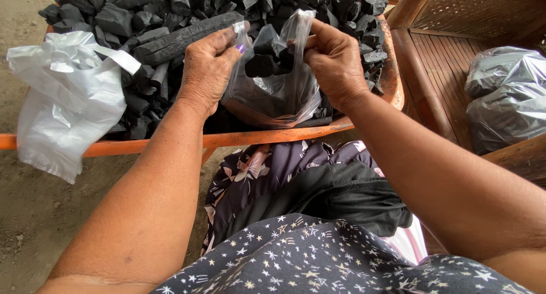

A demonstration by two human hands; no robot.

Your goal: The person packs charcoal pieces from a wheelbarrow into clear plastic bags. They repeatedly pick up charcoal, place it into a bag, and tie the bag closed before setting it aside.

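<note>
A clear plastic bag [272, 97] with black charcoal pieces [266, 58] in it rests on the near rim of an orange wheelbarrow [244, 138]. My left hand [207, 69] pinches the bag's left top edge. My right hand [335, 60] pinches its right top edge. Both hands hold the mouth of the bag apart over the heap of charcoal [170, 21] that fills the wheelbarrow.
A bunch of white plastic bags [65, 100] hangs over the wheelbarrow's left rim. On a wooden bench [432, 72] at the right lie filled grey plastic bags [506, 100]. Bare dirt ground [34, 208] is at the left. My lap in dark patterned cloth is below.
</note>
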